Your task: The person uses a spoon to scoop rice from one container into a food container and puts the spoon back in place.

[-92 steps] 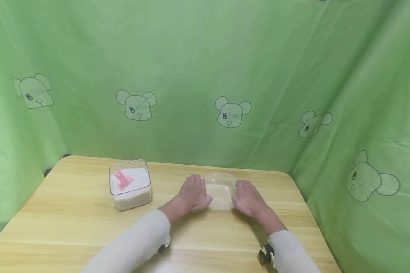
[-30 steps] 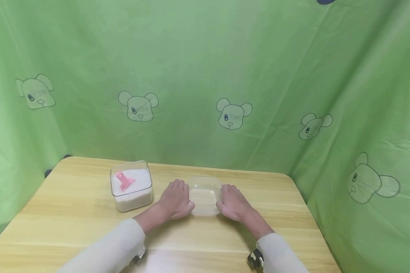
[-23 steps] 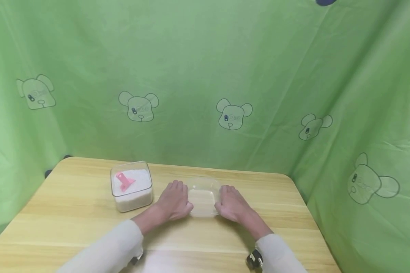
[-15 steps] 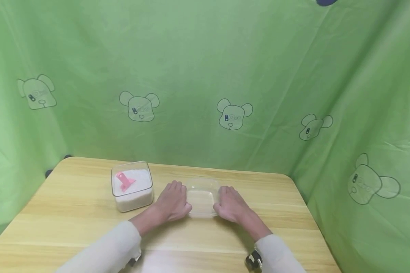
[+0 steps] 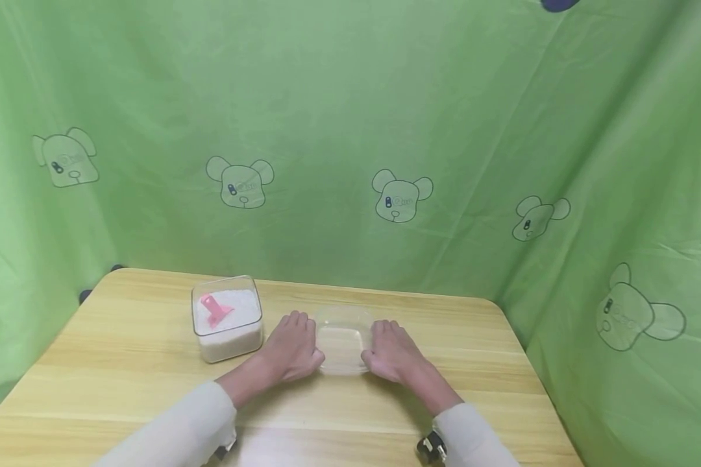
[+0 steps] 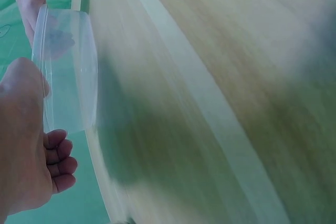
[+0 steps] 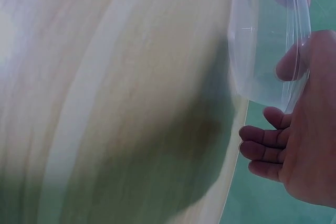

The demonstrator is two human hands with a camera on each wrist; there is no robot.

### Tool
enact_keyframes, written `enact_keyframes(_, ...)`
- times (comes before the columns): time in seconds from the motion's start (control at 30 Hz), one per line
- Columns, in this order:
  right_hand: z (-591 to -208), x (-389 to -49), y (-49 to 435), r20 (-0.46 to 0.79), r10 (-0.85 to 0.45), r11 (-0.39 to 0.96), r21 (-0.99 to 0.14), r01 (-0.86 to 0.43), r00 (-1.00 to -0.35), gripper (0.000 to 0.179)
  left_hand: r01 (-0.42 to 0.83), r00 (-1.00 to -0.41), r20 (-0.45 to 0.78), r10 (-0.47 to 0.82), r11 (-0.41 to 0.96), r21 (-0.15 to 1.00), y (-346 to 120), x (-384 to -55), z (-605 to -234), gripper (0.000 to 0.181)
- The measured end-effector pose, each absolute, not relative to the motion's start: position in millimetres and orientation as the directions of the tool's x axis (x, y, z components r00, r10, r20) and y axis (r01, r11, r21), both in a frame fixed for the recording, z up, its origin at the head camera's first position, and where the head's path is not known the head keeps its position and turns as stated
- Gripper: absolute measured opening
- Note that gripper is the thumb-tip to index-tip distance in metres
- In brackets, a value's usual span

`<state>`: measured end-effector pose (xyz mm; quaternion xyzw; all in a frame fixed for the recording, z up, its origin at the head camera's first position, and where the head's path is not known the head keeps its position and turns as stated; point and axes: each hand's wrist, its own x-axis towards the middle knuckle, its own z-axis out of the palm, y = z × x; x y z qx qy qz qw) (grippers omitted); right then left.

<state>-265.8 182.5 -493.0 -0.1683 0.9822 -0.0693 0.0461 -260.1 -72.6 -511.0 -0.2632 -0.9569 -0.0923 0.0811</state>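
Observation:
A clear plastic food container point(image 5: 343, 340) with a rounded rim is between both hands at mid-table in the head view. My left hand point(image 5: 292, 345) grips its left side, with the thumb near the front corner. The opposite side is gripped by my right hand point(image 5: 393, 350). The wrist views show the see-through wall of the container point(image 6: 68, 72) with fingers curled below the rim. Its base is close above or on the wooden surface; I cannot tell which. Left of the hands stands a clear square box point(image 5: 229, 347) of white grains, with a pink scoop point(image 5: 215, 310) in it.
The wooden table point(image 5: 304, 428) has rounded back corners. Behind it and along both sides hangs a green curtain point(image 5: 321, 117) printed with bear heads. A small dark device point(image 5: 431, 447) is strapped at the right wrist.
Both hands have moved the clear container to the left and slightly nearer, closer to the box of grains; the motion slows in the latest frames. The box and scoop stay put.

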Motion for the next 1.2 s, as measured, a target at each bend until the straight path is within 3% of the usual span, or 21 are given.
enact_keyframes(1.2,-494.0,-250.5,164.3,-0.066,-0.301,0.931,-0.237,-0.278,-0.951,0.044,0.517,-0.851,0.184,0.493,0.846,0.126,-92.2,-248.0,-513.1,0.022)
